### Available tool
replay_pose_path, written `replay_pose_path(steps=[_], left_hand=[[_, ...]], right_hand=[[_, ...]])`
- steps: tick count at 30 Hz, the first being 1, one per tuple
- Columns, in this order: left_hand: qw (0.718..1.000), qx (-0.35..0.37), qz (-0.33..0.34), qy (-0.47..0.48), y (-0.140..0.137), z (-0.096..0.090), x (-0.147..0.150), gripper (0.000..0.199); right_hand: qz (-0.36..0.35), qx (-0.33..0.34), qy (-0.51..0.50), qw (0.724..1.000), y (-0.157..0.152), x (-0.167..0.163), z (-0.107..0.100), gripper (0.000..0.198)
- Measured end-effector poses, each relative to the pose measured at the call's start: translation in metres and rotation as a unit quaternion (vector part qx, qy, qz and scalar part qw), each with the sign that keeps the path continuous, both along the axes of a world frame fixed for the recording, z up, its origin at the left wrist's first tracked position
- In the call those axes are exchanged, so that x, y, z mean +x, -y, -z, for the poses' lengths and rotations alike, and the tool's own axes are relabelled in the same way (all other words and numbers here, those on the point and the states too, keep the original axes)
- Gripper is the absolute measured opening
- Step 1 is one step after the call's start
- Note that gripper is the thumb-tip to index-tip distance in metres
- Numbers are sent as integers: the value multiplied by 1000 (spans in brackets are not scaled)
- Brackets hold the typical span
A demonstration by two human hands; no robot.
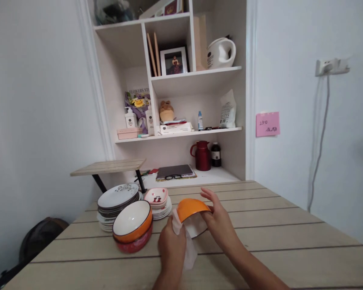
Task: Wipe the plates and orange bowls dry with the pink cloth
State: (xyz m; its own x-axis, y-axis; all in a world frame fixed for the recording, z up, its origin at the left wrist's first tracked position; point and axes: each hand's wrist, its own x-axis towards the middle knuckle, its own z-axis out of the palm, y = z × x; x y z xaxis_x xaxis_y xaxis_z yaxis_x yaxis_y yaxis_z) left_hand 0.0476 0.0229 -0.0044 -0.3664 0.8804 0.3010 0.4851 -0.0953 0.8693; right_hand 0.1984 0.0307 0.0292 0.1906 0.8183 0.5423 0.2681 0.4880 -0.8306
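Note:
An orange bowl [192, 206] with a white inside is tipped on its side above the table, its opening turned toward me and down. My right hand [219, 225] grips its rim on the right, thumb toward the inside and some fingers raised. In my left hand [172, 243] is a thin white tissue [190, 251], pressed to the bowl's left rim and hanging down below it. To the left, another orange bowl [133, 221] sits in a red bowl [136, 245]. Behind them are stacked plates [117, 195] and a small pink-rimmed bowl [156, 196] on small white plates [166, 211].
A small raised wooden stand [109, 166] with black legs is at the table's back left. Behind the slatted table [275, 237], a white shelf unit holds a red jug [203, 156], a dark bottle [215, 155] and a laptop [174, 171] with glasses on it.

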Motion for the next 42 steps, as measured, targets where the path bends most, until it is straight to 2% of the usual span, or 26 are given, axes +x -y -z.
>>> replay_pose_path(steps=[2, 4, 9, 15, 20, 23, 25, 30, 34, 36, 38, 42], left_hand=[[994, -15, -1, -112, 5, -3, 2, 36], [984, -15, 3, -176, 9, -5, 4, 40], [981, 7, 8, -195, 11, -8, 4, 33], [998, 30, 14, -57, -1, -5, -3, 26], [994, 61, 37, 83, -7, -3, -5, 29], [979, 62, 65, 185, -9, -1, -1, 31], [965, 44, 95, 240, -10, 1, 1, 40], [941, 18, 148, 303, -10, 4, 4, 61], [901, 21, 221, 372, -5, 1, 7, 72], [891, 36, 228, 390, -3, -1, 9, 79], [909, 44, 200, 364, -4, 0, 10, 84], [959, 65, 137, 238, -12, 8, 10, 96]], right_hand=[[5, 21, 73, 997, -1, 5, -1, 61], [6, 42, 138, 990, 0, 9, -1, 63], [6, 40, 185, 982, 0, 14, 1, 61], [9, 18, 111, 994, -4, 9, 10, 54], [-10, -7, -7, 1000, -1, 2, 10, 41], [-45, -23, -106, 993, 4, -4, 4, 31], [-67, -28, -166, 983, 8, -8, 0, 27], [-79, -51, -232, 968, 12, -14, -2, 24], [-89, -141, -321, 932, 10, -17, 8, 30], [-99, -180, -356, 912, 8, -18, 12, 35], [-101, -189, -354, 911, 5, -17, 15, 36], [-84, -175, -314, 930, 0, -13, 17, 31]])
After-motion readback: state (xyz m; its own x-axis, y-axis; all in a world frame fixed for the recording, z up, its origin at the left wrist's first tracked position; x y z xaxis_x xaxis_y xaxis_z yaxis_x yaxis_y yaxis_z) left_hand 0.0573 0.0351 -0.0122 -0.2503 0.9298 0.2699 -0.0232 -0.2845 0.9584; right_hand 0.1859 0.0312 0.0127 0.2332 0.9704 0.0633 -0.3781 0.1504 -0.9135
